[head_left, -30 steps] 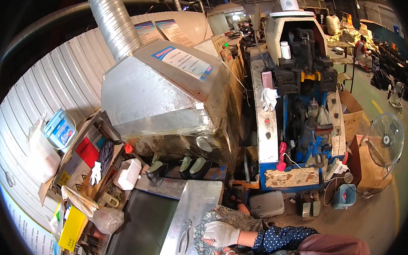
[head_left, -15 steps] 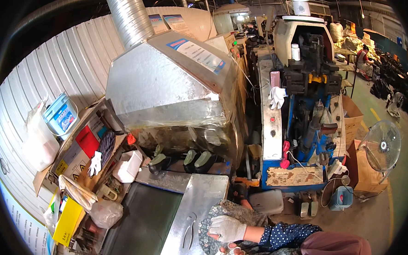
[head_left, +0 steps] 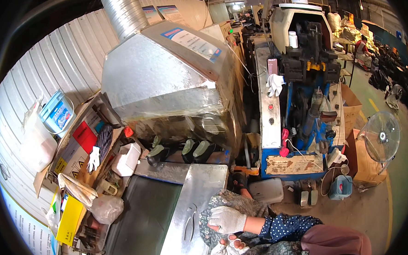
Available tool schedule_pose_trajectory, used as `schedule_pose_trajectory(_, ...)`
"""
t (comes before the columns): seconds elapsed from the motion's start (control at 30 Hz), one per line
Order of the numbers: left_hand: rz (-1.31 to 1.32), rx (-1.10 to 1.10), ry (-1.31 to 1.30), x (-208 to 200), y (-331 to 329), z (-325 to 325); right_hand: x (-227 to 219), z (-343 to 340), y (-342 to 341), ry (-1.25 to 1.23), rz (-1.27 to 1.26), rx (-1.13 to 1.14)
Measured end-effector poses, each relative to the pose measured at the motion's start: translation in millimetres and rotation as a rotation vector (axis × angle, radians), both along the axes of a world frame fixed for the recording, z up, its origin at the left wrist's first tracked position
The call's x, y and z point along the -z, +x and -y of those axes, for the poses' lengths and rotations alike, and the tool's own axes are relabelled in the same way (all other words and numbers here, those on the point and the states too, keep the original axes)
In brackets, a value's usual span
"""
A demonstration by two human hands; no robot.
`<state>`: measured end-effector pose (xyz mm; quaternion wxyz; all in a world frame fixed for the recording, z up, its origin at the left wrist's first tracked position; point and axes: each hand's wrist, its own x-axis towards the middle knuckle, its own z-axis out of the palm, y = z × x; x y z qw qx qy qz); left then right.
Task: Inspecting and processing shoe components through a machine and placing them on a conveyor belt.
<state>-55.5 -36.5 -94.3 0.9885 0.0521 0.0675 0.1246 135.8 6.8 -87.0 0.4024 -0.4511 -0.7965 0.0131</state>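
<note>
My right hand (head_left: pixel 227 219), in a white knitted glove, rests on my floral-covered lap (head_left: pixel 217 201), its fingers curled in. Below it lies my left hand (head_left: pixel 228 252), also gloved, with bare fingertips bent toward the palm. I see nothing in either hand. A pair of pliers (head_left: pixel 189 224) lies on the bare metal tabletop (head_left: pixel 206 178) just left of my hands. Beyond, several dark shoes with pale green soles (head_left: pixel 190 150) stand at the mouth of a metal hood (head_left: pixel 160 79). A dark conveyor belt (head_left: pixel 142 223) runs beside the metal top.
On the left, a cluttered shelf holds a blue bucket (head_left: pixel 58 114), a yellow box (head_left: pixel 70 220) and a white jug (head_left: pixel 126 160). A blue-framed machine (head_left: pixel 319 117) stands ahead right. Near it are a fan (head_left: pixel 382 136), a blue bin (head_left: pixel 341 187) and cardboard boxes (head_left: pixel 370 179).
The whole view has shifted slightly, bringing my left hand more fully into the picture. Both hands stay on my lap, and the pliers remain on the metal top.
</note>
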Motion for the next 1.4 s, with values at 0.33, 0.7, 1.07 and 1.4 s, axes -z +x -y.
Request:
schedule_pose_trajectory(0.33,0.226,0.065,0.158,50.4,-0.1,-4.4,-5.9,4.8,7.7,-0.055,-0.053,-0.012)
schedule_pose_trajectory(0.7,0.145,-0.061,0.308,23.2,16.4,14.2,-18.7,1.0,8.6,0.006,-0.079,-0.045)
schedule_pose_trajectory(1.07,0.243,-0.096,0.159,25.2,19.2,17.3,-17.1,3.0,6.9,-0.038,-0.116,-0.092)
schedule_pose_trajectory(1.4,0.181,0.001,0.194,24.3,15.8,7.2,-24.4,-1.2,-1.8,-0.028,-0.052,-0.083)
